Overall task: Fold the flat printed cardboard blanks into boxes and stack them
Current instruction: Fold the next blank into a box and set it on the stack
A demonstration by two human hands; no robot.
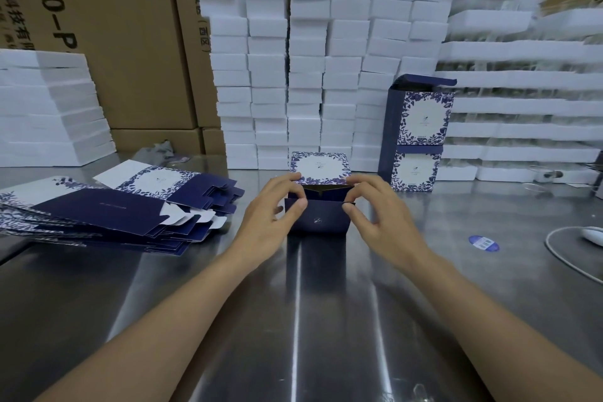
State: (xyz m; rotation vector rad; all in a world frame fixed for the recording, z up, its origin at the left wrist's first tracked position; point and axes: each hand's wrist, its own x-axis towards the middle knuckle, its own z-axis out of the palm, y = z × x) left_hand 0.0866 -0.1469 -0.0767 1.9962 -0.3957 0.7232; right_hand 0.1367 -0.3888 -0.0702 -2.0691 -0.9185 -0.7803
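Now: half-formed box point(318, 217) stands on the steel table point(326, 320), mouth open, printed lid flap point(319, 166) tilted back. Left hand point(272, 209) pinches the box's left end and right hand point(375, 206) its right end, fingers curled. Flat blanks point(107, 209) lie left of the box; two-box stack point(416, 137) stands right of it, further back.

Risks:
- An uneven pinch likely skews the walls or creases an end.
- The lid may tuck outside.
- The box may skid on the slick steel.

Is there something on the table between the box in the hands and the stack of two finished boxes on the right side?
Nothing visible stands between them. The half-folded box, held by the left hand and right hand, is separated from the stack of two boxes only by bare steel table.
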